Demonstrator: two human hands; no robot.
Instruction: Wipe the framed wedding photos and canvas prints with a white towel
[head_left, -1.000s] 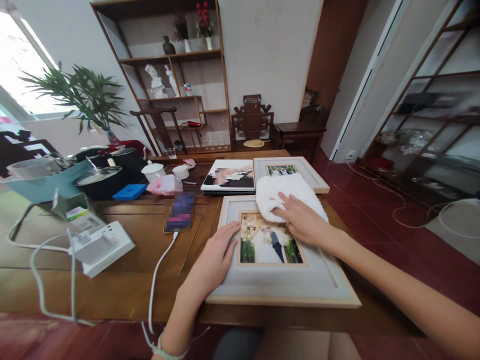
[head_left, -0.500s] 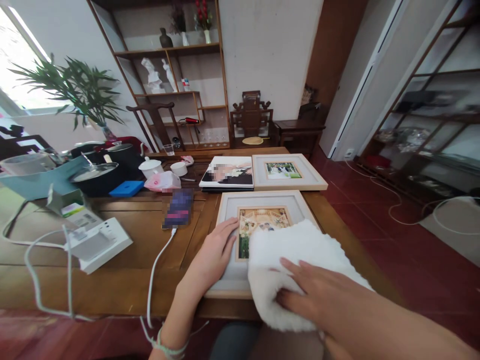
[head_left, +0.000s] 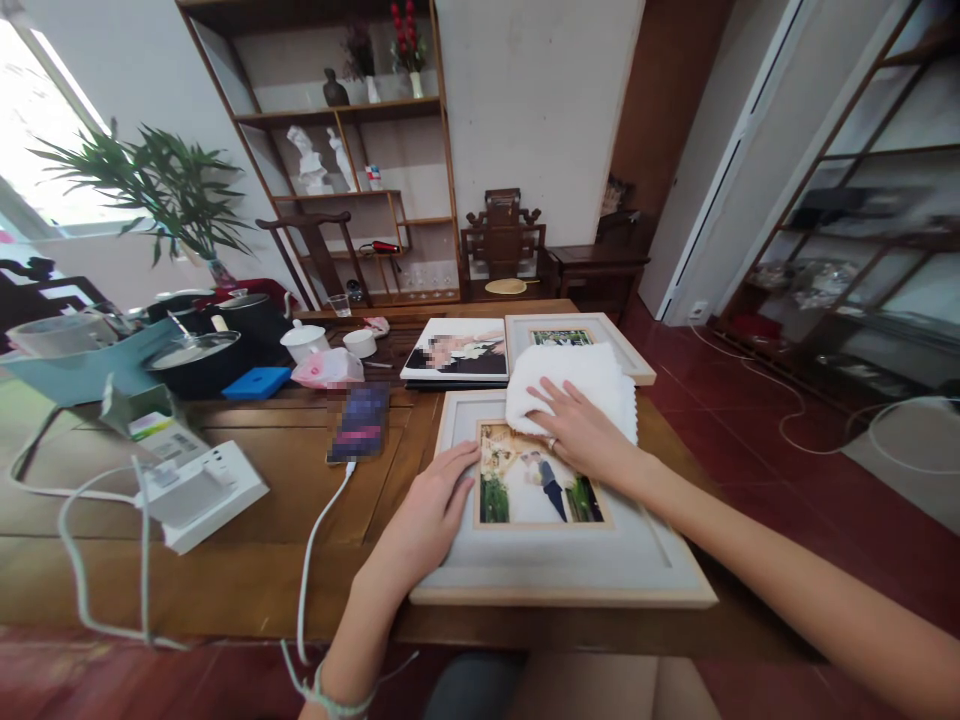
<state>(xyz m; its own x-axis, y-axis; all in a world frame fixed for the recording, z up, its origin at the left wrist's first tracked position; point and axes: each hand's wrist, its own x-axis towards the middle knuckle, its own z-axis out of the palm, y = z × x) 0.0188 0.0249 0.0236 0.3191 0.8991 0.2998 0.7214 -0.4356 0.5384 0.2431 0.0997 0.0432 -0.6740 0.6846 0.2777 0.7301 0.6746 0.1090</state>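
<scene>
A picture frame [head_left: 540,575] of pale wood lies flat on the table in front of me, with a wedding photo [head_left: 534,485] in a light mat. My left hand [head_left: 433,510] rests flat on its left side, fingers stretched out and holding nothing. Over the far right part of the frame, my right hand [head_left: 576,425] presses and holds a fluffy white cloth [head_left: 592,372], fingers spread across its top. The cloth covers the frame's far edge and part of a second framed photo [head_left: 634,355] behind it.
A photo panel [head_left: 457,350] lies beside the second frame. Left on the wooden table [head_left: 300,545] are a phone [head_left: 360,425] with a white cable [head_left: 306,560], an opened white box [head_left: 214,500], a blue block [head_left: 256,382], a pink packet [head_left: 328,368] and pots [head_left: 196,362].
My right hand has pushed the white cloth from the near right of the frame to its far edge, uncovering the photo. My left hand has stayed in place.
</scene>
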